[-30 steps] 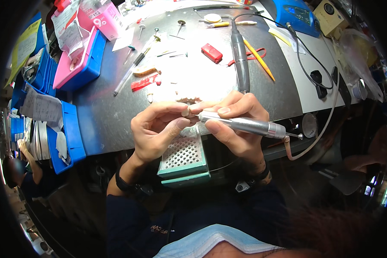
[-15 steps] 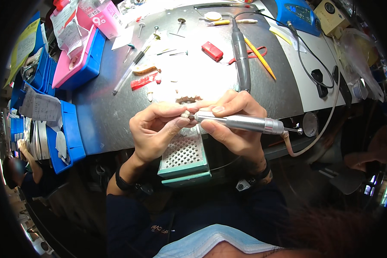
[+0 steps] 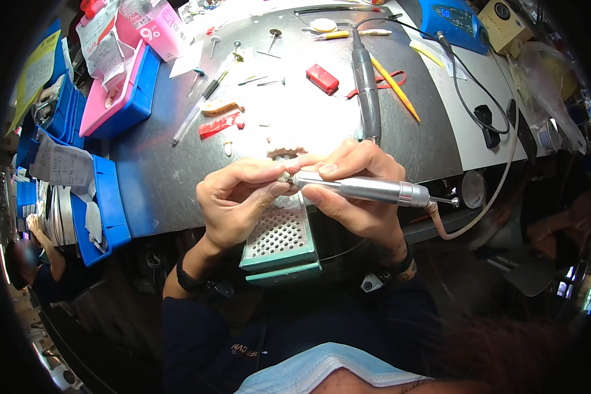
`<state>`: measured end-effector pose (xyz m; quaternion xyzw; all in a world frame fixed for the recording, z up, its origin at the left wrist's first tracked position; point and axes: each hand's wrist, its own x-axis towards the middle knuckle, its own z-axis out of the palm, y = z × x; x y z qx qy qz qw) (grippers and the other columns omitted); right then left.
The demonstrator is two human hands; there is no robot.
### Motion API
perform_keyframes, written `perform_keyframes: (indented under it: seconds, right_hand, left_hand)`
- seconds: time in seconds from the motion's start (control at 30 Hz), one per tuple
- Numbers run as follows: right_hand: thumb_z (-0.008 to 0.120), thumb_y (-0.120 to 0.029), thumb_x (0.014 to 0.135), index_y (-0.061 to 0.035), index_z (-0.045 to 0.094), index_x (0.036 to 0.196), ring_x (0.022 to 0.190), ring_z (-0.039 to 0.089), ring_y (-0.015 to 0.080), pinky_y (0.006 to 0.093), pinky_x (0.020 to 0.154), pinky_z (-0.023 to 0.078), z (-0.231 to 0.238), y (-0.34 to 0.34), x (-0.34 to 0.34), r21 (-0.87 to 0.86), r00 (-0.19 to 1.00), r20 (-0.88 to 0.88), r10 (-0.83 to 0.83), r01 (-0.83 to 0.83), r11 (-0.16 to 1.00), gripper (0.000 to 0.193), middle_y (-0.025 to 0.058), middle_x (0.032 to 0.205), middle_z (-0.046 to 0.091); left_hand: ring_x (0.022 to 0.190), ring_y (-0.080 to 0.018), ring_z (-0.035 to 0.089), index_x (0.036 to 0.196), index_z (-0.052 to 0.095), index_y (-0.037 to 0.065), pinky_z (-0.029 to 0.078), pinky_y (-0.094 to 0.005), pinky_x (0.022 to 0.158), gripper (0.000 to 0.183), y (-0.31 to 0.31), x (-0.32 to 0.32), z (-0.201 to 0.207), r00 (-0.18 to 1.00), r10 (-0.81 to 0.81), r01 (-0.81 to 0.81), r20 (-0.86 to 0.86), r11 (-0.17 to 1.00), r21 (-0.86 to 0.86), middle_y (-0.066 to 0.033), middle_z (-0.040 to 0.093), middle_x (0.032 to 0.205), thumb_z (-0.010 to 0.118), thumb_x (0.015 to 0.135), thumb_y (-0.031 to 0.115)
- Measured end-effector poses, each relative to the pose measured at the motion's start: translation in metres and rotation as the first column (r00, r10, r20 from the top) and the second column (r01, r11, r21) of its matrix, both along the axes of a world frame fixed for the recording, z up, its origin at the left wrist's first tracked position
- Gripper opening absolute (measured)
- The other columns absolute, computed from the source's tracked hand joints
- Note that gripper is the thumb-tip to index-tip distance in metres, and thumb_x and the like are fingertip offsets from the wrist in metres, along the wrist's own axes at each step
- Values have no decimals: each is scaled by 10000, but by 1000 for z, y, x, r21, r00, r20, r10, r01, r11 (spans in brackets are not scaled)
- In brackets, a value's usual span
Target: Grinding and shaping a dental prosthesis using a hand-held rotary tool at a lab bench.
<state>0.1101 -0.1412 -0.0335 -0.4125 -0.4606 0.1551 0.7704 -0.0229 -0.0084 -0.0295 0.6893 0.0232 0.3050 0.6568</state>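
Thumb and fingertips of my left hand [image 3: 226, 200] pinch a small whitish tooth-shaped piece, seemingly a dental crown [image 3: 283, 176]. My right hand [image 3: 364, 220] grips a silver rotary handpiece [image 3: 368, 188], lying almost level with its working end pointing left. The bit meets or nearly meets the crown; contact is too small to make out. Just beyond my fingertips lies a dental model [image 3: 284, 152] with a row of teeth, partly hidden. Below both hands is a perforated metal grate [image 3: 279, 238] in a green frame.
A second, dark handpiece [image 3: 366, 92] lies ahead, near a red plastic box [image 3: 322, 79] and yellow pencil [image 3: 396, 90]. Loose burs and a pen [image 3: 196, 113] are scattered left. Blue bins [image 3: 111, 203] line the left edge. A pale hose [image 3: 479, 213] loops at right. Another person sits far left.
The handpiece's front end has shifted very slightly left and down, and the crown appears turned a little in my left fingers. Both grips stay the same.
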Motion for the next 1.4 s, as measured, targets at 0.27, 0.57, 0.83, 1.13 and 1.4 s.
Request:
perform_keyframes:
  seconds: [0.27,0.57,0.83,1.13,1.4]
  right_hand:
    - [750,-1,756,-2,570,891,886,689,241,288,716,532,0,-1,1,3,999,31,6,-6,1000,224,126,801,646]
    - [741,4,761,-3,573,892,889,688,242,318,768,540,-1,1,-2,20,1000,-4,-3,3,1000,213,129,808,646]
    - [733,12,766,-3,563,871,905,686,274,344,782,543,-3,1,-2,40,998,-53,36,-33,999,199,106,794,623]
    - [716,56,764,3,562,875,914,680,285,359,792,544,-5,4,-2,93,992,-94,84,-75,993,197,104,802,616]
    - [710,59,767,4,557,872,910,677,286,374,804,546,-5,3,-2,92,990,-92,103,-95,991,193,107,806,611]
  left_hand:
    - [901,-209,659,998,615,-89,552,-302,806,196,-1,-1,1,1000,-22,22,-9,1000,-6,-183,653,977,633,805,-123]
    - [924,-220,657,1022,583,-93,556,-327,834,200,-1,-3,1,999,-34,32,-32,998,-54,-188,642,987,604,825,-125]
    - [919,-227,660,1004,575,-91,559,-334,836,193,-1,-2,0,999,-51,50,-10,992,-112,-182,640,973,615,818,-125]
    - [922,-237,660,1004,567,-92,562,-349,838,195,1,-3,1,998,-61,58,-17,989,-136,-189,638,971,615,818,-126]
    - [932,-246,657,1001,567,-92,569,-364,837,189,1,-2,-1,997,-73,72,0,987,-145,-184,632,971,610,820,-126]
